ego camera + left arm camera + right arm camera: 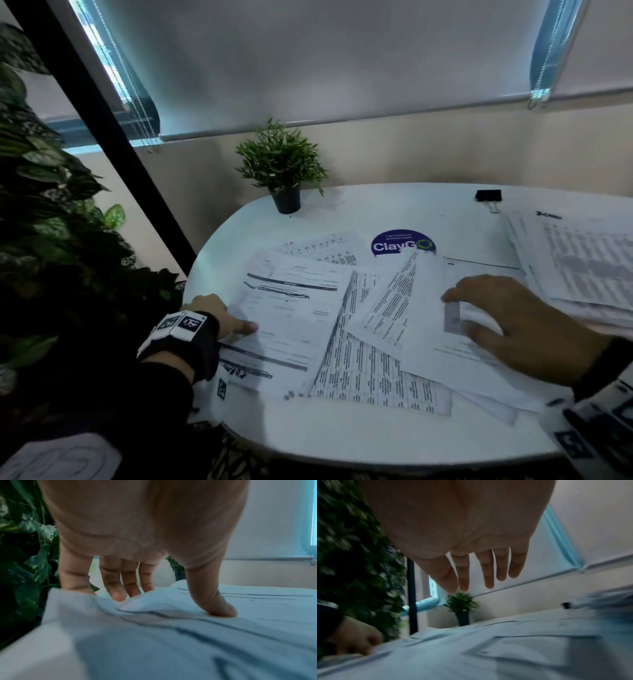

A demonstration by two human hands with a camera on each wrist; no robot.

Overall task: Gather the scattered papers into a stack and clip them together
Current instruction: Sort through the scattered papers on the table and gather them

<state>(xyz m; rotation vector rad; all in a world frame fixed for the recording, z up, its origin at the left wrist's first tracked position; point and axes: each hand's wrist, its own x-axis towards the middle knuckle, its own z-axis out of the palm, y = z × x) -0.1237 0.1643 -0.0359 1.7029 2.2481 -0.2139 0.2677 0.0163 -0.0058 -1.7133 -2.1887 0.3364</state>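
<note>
Printed papers lie scattered and overlapping on a white round table (pixel 359 442): a form sheet (pixel 291 308), a sheet of dense tables (pixel 370 373) and a mostly blank sheet (pixel 428 294). My left hand (pixel 236 323) is at the table's left edge. Its thumb (pixel 221 609) presses on top of the form sheet while its fingers (pixel 116 593) reach under the raised edge, pinching it. Over the blank sheet my right hand (pixel 479 315) has its fingers (pixel 488 577) spread and straight, holding nothing. A black binder clip (pixel 488 196) lies at the far right of the table.
A thicker pile of printed sheets (pixel 582 270) sits at the table's right edge. A small potted plant (pixel 286 198) stands at the back, with a round purple sticker (pixel 400 244) on the tabletop. Dense foliage (pixel 51 205) and a black post (pixel 102 137) border the left side.
</note>
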